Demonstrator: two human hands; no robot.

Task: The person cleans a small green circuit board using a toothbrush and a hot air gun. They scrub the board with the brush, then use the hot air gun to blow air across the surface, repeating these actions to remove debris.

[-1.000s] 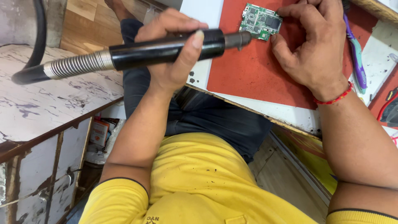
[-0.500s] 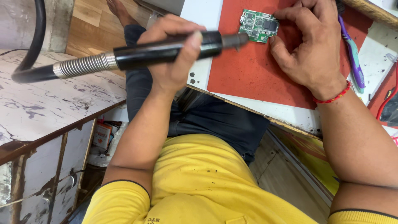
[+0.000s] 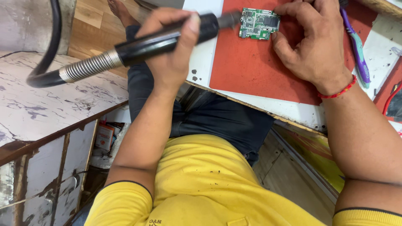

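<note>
Green circuit board [image 3: 259, 24] on the red mat [image 3: 255, 71], tabletop's far side.
Our left hand [image 3: 169, 54] grips the black handpiece [image 3: 167, 39], tip at the board's left edge; right hand [image 3: 314, 46] fingers pin its right edge, bare mat below.

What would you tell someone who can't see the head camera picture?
The left hand holds a black wand tool with a coiled metal hose, its tip at a small green circuit board. The right hand steadies the board on a red mat. A purple-green toothbrush lies nearby.
</note>
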